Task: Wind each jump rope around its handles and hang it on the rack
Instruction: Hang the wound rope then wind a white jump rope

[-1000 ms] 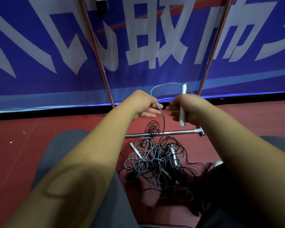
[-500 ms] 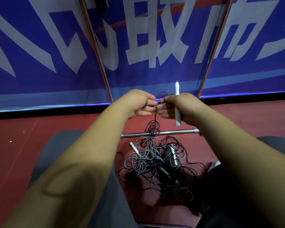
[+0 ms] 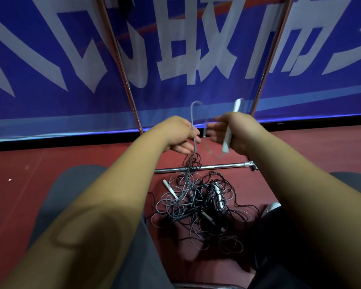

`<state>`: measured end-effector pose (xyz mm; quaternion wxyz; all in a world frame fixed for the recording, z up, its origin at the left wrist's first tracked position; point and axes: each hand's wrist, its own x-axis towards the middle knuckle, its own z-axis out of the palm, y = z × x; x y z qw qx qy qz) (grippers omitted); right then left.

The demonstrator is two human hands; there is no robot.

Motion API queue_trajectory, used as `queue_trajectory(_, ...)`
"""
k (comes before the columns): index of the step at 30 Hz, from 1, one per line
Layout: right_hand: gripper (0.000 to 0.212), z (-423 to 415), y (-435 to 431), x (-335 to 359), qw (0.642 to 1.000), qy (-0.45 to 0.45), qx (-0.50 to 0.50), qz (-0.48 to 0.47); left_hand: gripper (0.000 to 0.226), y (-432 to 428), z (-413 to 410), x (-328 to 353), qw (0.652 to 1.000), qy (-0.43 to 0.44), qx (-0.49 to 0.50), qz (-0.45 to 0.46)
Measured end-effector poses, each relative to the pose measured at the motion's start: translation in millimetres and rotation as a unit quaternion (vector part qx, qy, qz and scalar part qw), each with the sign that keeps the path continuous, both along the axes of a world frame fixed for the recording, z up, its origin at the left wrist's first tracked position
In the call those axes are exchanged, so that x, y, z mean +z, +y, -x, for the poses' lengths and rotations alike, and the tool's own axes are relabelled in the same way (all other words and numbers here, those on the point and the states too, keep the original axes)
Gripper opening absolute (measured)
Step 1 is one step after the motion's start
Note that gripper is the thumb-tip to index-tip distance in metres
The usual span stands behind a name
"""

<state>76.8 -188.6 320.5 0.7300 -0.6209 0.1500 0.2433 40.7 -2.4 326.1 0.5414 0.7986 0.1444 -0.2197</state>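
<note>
**Item: grey jump rope [image 3: 192, 115], being wound.** It is held in the air above the rack's floor bar [image 3: 206, 166]. One loop stands up between the hands. The free length drops straight down past the bar into the heap.

**White handle [image 3: 227, 143].** Above the bar's right half, tilted, both ends showing out of the fist.

**Right hand [image 3: 243, 132].** Fingers curled round the handle. A slack turn of cord hangs just under it.

**Left hand [image 3: 175, 132].** Above the bar's middle. Thumb and fingers pinch the cord where it runs down, so this hand feeds it.

**Heap of ropes [image 3: 196, 207].** On the floor on the near side of the bar, touching it. Grey and black cords are knotted through one another. A loose white handle [image 3: 170, 189] lies at its left and another [image 3: 218, 197] at its centre.

**Rack uprights [image 3: 121, 65].** They rise from the bar's ends towards the top of the view. The hanging rail is out of sight.

**Surroundings.** Blue banner [image 3: 50, 59] beyond the bar, red floor [image 3: 19, 163] under it.

**Risks, as judged.**
- The fed length passes through the tangle, so a pull may drag neighbouring ropes up with it or tighten a knot.
- The turns by the handle look loose. If tension is lost they could slip off the end and undo the winding.
- The second handle of this rope cannot be told apart in the heap, so the wrong one may be picked.
</note>
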Motion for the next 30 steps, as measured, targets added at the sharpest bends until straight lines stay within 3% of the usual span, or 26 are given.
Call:
queue_trajectory(3, 0.027, 13, 0, -9, 0.968, 0.021, 0.197, 0.153, 0.012, 0, -2, 7, 0.991, -0.027, 0.092, 0.097)
queue_trajectory(5, 0.024, 22, 4, -15, 0.941, 0.047, 0.285, 0.175, 0.013, 2, -4, 11, 0.972, -0.047, 0.158, 0.168)
queue_trajectory(8, 0.014, 31, 12, -17, 0.946, 0.062, 0.291, 0.129, 0.013, 6, -8, 14, 0.938, -0.063, 0.234, 0.247)
queue_trajectory(10, 0.011, 30, 15, -14, 0.952, 0.026, 0.282, 0.111, 0.010, 9, -10, 14, 0.919, -0.071, 0.268, 0.279)
queue_trajectory(13, 0.010, 29, 15, -7, 0.955, -0.019, 0.277, 0.102, 0.016, 15, -12, 11, 0.911, -0.079, 0.298, 0.275)
queue_trajectory(16, 0.013, 29, 17, 0, 0.972, -0.050, 0.219, 0.067, 0.031, 18, -12, 8, 0.951, -0.040, 0.238, 0.192)
queue_trajectory(20, 0.012, 24, 17, 11, 0.991, -0.079, 0.109, 0.004, 0.043, 8, -1, 2, 0.996, 0.035, 0.010, 0.077)
queue_trajectory(24, 0.012, 10, 8, 16, 0.995, -0.090, -0.020, -0.033, 0.041, -1, 6, -8, 0.986, 0.064, -0.148, -0.042)
queue_trajectory(28, 0.013, 2, -1, 14, 0.988, -0.074, -0.114, -0.073, 0.015, 3, 2, -11, 0.977, 0.053, -0.185, -0.094)
queue_trajectory(30, 0.017, 1, -2, 11, 0.985, -0.056, -0.130, -0.093, 0.014, 6, 0, -16, 0.978, 0.052, -0.180, -0.093)
